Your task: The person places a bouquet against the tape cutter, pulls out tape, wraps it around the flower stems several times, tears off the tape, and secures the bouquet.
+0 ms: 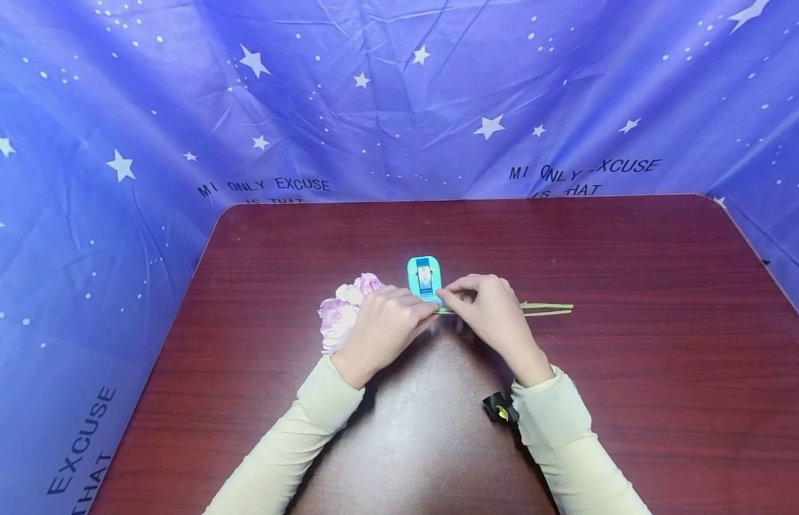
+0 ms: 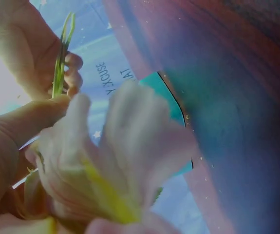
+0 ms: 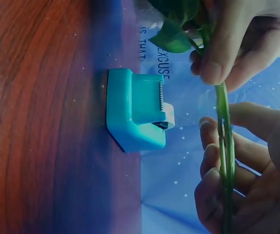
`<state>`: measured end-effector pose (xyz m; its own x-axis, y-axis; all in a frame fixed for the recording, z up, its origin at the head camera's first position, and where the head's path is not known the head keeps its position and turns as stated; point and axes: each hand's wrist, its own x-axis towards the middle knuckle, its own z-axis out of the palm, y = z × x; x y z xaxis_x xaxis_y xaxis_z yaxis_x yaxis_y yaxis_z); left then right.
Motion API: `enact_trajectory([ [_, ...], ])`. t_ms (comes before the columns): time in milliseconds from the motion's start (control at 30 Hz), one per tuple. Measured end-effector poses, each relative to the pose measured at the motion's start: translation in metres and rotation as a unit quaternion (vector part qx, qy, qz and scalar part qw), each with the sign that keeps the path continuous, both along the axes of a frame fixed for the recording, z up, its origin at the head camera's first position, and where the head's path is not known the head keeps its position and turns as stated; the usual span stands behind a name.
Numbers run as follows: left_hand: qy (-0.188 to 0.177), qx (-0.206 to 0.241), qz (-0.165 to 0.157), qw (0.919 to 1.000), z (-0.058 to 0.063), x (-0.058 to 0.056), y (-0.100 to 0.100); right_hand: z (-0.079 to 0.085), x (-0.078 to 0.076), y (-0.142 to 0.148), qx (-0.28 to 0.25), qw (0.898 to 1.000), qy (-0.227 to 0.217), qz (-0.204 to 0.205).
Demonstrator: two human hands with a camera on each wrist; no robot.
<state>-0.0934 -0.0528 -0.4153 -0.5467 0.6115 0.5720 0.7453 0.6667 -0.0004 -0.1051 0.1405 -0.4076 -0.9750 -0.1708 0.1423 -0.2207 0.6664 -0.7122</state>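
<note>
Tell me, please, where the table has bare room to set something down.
Bare table lies right of the green stems and left of the pink flowers. It is crowded where the left hand, right hand and blue tape dispenser cluster.

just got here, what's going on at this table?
A person's left hand pinches the green stems of some pale pink flowers, just below the leaves. The right hand is at the stems farther down; whether it grips them is unclear. A turquoise tape dispenser stands on the table just beyond the hands.
</note>
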Motion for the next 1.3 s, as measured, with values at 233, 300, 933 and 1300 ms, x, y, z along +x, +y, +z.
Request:
enact_trajectory([
  [233,-0.005,-0.016,0.016,0.9997,-0.001,-0.001,0.0,0.003,0.001,0.001,-0.023,0.997,0.067,0.003],
  [300,-0.002,-0.018,0.019,0.9997,0.0,-0.002,0.0,0.003,0.0,0.001,-0.032,0.996,0.083,0.008],
  [933,-0.046,0.072,0.068,0.994,0.013,-0.008,-0.016,0.005,0.002,0.003,-0.021,0.983,0.152,0.102],
  [1300,-0.063,0.094,0.048,0.9925,0.021,-0.005,-0.018,-0.002,-0.002,-0.001,-0.026,0.987,0.125,0.1],
])
